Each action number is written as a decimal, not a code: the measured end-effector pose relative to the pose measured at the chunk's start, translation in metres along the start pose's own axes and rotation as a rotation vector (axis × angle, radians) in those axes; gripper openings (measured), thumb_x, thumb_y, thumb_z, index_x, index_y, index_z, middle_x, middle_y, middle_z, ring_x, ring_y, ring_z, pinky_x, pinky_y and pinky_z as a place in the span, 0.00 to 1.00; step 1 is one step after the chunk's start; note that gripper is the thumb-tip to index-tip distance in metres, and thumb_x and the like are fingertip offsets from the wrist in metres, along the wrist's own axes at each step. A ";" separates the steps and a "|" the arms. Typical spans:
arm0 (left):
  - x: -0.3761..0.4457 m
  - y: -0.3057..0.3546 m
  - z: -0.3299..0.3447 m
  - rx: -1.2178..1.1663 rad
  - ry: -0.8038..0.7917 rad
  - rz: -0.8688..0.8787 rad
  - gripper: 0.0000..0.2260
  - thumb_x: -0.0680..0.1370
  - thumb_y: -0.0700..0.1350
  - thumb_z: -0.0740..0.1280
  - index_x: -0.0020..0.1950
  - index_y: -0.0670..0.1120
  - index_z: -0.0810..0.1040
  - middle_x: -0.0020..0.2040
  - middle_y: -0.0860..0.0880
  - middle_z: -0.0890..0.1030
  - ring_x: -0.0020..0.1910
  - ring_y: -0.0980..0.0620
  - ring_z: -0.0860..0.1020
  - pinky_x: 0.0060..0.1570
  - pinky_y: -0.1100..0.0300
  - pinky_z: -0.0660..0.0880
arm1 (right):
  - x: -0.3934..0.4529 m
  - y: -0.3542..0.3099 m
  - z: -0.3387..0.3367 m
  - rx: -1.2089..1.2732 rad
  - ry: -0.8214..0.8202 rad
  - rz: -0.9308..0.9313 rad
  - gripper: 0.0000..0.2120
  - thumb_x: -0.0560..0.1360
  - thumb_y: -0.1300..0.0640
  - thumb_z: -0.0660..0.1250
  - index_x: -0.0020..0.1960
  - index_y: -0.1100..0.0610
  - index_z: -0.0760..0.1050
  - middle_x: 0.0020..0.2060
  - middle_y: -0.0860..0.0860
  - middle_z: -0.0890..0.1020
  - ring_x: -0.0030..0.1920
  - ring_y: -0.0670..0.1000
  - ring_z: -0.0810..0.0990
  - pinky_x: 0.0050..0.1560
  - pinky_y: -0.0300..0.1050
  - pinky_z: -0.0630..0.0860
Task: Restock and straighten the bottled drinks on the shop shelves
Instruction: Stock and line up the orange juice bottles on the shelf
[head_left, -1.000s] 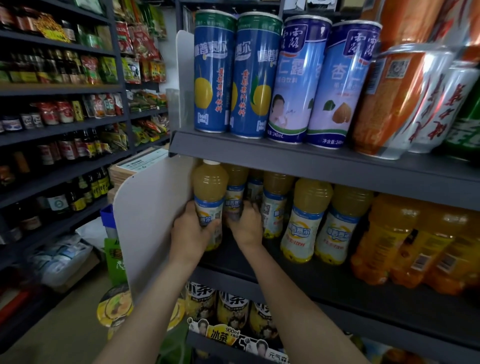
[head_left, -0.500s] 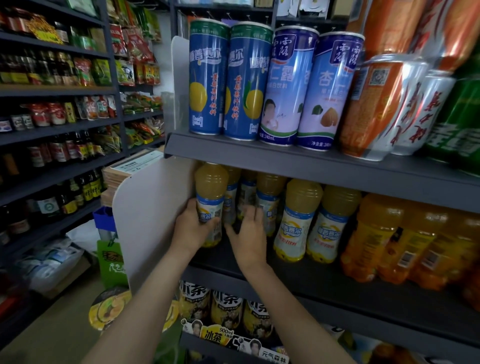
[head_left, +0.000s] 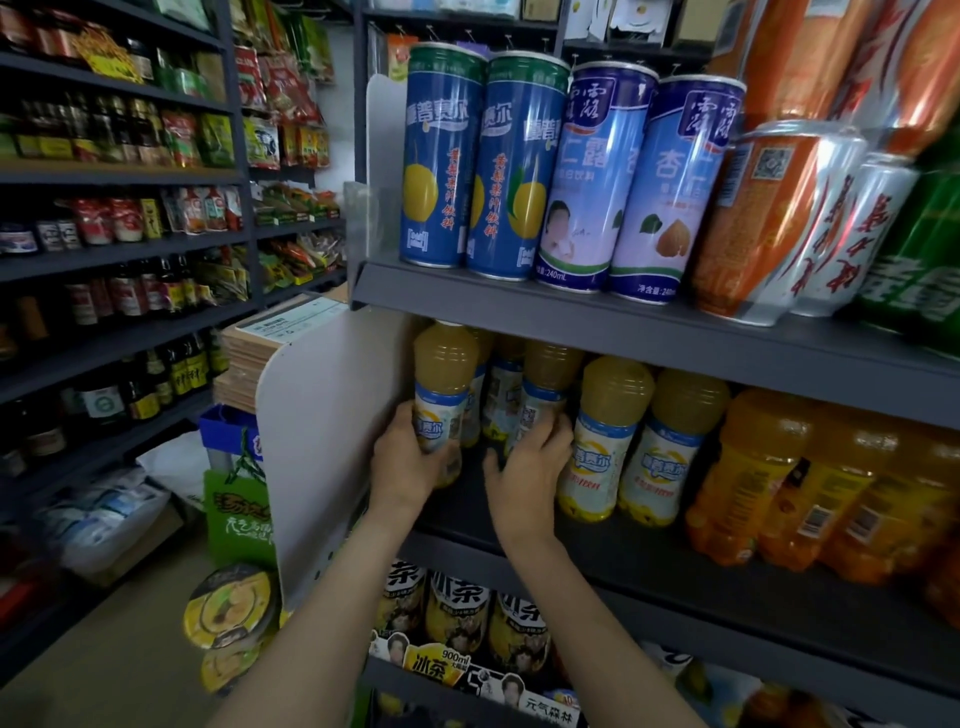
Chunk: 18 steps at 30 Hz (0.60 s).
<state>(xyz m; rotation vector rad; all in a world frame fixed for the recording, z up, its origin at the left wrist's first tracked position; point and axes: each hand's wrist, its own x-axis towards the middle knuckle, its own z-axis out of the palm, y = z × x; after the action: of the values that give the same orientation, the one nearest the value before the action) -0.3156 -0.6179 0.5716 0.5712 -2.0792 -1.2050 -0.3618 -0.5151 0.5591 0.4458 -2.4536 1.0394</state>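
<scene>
**Head view: both hands on juice bottles at the left end of the middle shelf**

Your left hand (head_left: 410, 460) grips the leftmost juice bottle (head_left: 442, 400), fingers and thumb wrapped round its lower label. This bottle stands upright, long axis vertical, cap up under the shelf above, label facing you, just beside the white end panel (head_left: 322, 441). Your right hand (head_left: 524, 475) curls its fingers round the base of a second bottle (head_left: 540, 395), also upright, one place to the right and set further back; its printed code faces you. To the right, two more bottles (head_left: 613, 436) of the same pale yellow juice stand upright at the front, labels outward, touching each other. Further bottles stand behind in the row; their number cannot be told. Past these, orange drink bottles (head_left: 810, 488) crowd the same middle shelf (head_left: 675, 566); at least three show. On the upper shelf (head_left: 571, 317) stand four tall blue cans (head_left: 519, 166), upright, then larger orange and silver cans.
</scene>
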 end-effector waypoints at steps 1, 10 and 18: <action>0.001 0.000 -0.001 -0.007 -0.029 0.004 0.25 0.71 0.40 0.73 0.66 0.43 0.69 0.60 0.45 0.77 0.58 0.49 0.76 0.53 0.61 0.70 | 0.004 0.000 0.002 -0.012 -0.024 0.043 0.40 0.72 0.59 0.70 0.73 0.67 0.50 0.70 0.64 0.56 0.71 0.61 0.56 0.73 0.51 0.57; 0.004 -0.003 0.003 -0.014 -0.064 0.033 0.25 0.73 0.40 0.70 0.67 0.43 0.67 0.61 0.45 0.76 0.60 0.49 0.75 0.53 0.62 0.69 | 0.037 -0.007 0.011 0.007 -0.019 0.326 0.29 0.73 0.64 0.67 0.69 0.66 0.57 0.67 0.63 0.64 0.67 0.59 0.66 0.66 0.46 0.65; -0.013 -0.001 0.003 -0.050 0.084 0.134 0.24 0.73 0.42 0.71 0.67 0.43 0.68 0.61 0.45 0.76 0.58 0.53 0.74 0.54 0.64 0.68 | -0.006 -0.009 0.001 0.132 -0.033 0.105 0.29 0.73 0.59 0.69 0.68 0.64 0.59 0.61 0.59 0.66 0.62 0.56 0.66 0.63 0.48 0.66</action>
<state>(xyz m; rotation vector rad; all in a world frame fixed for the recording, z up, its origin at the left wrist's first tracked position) -0.3089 -0.6076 0.5654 0.4446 -1.9781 -1.1343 -0.3530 -0.5213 0.5614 0.3822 -2.4695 1.2524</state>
